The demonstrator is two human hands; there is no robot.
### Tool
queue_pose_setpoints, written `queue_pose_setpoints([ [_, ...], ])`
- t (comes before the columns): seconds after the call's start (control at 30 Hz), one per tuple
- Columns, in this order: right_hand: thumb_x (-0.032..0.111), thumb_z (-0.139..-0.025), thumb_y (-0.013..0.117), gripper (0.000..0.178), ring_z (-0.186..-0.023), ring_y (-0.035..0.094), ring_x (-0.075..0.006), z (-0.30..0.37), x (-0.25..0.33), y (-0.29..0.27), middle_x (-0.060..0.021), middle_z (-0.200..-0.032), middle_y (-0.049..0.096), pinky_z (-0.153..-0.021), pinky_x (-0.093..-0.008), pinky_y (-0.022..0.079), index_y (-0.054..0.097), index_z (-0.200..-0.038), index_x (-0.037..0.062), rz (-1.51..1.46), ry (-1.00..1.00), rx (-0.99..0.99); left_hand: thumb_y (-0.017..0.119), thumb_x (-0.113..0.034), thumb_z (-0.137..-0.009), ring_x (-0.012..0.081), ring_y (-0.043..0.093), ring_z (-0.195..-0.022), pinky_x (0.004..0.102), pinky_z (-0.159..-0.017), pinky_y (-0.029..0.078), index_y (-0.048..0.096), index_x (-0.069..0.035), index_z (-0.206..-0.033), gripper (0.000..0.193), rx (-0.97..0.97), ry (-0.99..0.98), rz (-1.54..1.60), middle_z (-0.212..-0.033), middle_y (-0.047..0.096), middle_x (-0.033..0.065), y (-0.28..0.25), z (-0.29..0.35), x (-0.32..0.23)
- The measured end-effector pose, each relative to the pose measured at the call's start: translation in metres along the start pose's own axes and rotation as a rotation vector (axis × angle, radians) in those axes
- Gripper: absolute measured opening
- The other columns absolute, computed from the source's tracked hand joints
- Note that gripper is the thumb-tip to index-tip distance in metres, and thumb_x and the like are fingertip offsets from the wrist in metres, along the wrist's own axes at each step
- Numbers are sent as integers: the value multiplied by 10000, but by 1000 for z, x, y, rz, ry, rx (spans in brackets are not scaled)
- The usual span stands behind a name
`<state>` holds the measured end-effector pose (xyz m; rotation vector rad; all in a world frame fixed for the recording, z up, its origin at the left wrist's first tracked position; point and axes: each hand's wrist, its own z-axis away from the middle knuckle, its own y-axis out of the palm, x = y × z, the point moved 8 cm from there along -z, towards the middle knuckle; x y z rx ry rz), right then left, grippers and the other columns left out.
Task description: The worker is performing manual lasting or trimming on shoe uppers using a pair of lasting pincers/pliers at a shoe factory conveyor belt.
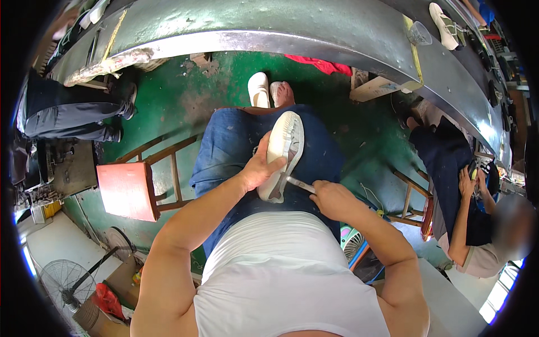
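Note:
A cream-white shoe [277,163] rests over my lap, its toe pointing away from me and its side and sole edge turned to the right. My left hand [263,167] grips it from the left, thumb across the upper. In my right hand [331,199] is a slim, pale, flat tool [300,184], whose exact kind I cannot make out. Its tip reaches the lower right side of the shoe, near the heel. The fingers of my right hand are closed round the tool's other end.
Ahead runs a long metal-edged bench [264,42], with a shoe [443,25] at its right. A wooden stool with a red seat [128,191] stands left. A co-worker [471,208] sits right; another person's legs [73,106] show left. A fan [67,286] is behind left.

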<state>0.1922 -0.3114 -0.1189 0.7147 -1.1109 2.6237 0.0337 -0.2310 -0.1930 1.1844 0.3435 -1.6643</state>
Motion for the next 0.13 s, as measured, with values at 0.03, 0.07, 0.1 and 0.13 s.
queue_pose_setpoints([
  [0.03,250,-953,616,280,-858,658,-458,1,5,-1,-280,-972,666,-780,-512,517,557,-971,-23,36,-19,-23,702,-222,-906,288,425,-1363,399,-1133,349,99,-130,-1589,916,-34,23,-79,-1466,423,184,-2,-2,0],
  [0.07,250,-953,616,280,-858,658,-458,1,7,1,-280,-972,666,-780,-512,517,557,-971,-23,37,-20,-22,705,-232,-904,288,422,-1366,405,-1134,348,105,-134,-1589,916,-70,47,-158,-1469,420,183,-5,-3,0],
  [0.1,256,-945,632,274,-869,670,-435,1,8,3,-270,-982,671,-786,-510,525,562,-975,-7,76,2,-14,711,-252,-901,294,425,-1366,410,-1135,350,123,-141,-1588,911,-106,63,-219,-1472,421,186,-9,-4,3],
  [0.13,262,-937,648,268,-881,682,-412,1,9,7,-259,-992,676,-791,-507,534,567,-978,10,114,22,-6,716,-271,-899,299,428,-1366,415,-1136,351,141,-148,-1587,906,-143,79,-281,-1475,421,189,-12,-4,5],
])
